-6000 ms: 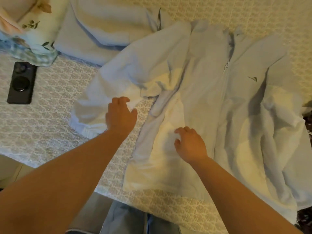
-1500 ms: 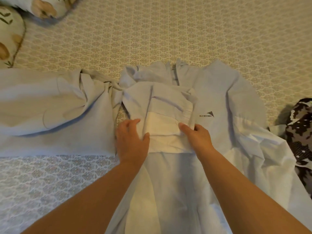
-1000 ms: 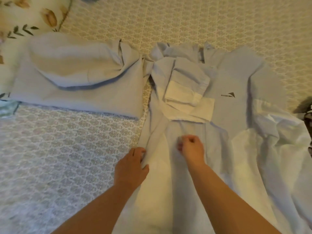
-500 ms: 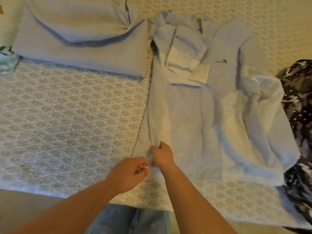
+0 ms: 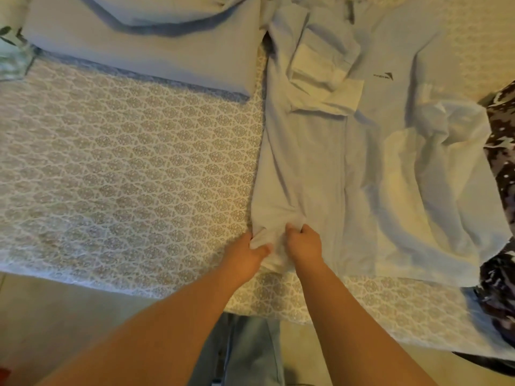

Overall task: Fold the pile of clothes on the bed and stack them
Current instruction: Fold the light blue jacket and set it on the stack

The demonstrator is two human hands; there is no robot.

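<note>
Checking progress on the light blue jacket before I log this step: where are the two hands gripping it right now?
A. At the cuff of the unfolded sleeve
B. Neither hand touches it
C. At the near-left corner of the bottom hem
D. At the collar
C: the left hand and right hand both pinch bunched fabric at the near-left hem corner of the light blue jacket, close to the bed edge.

A pale blue zip jacket [image 5: 376, 168] lies spread on the lace-patterned bedspread [image 5: 125, 176]; a folded pale blue garment [image 5: 145, 51] lies behind-left of it, a dark camouflage-print cloth [image 5: 498, 168] right.
</note>
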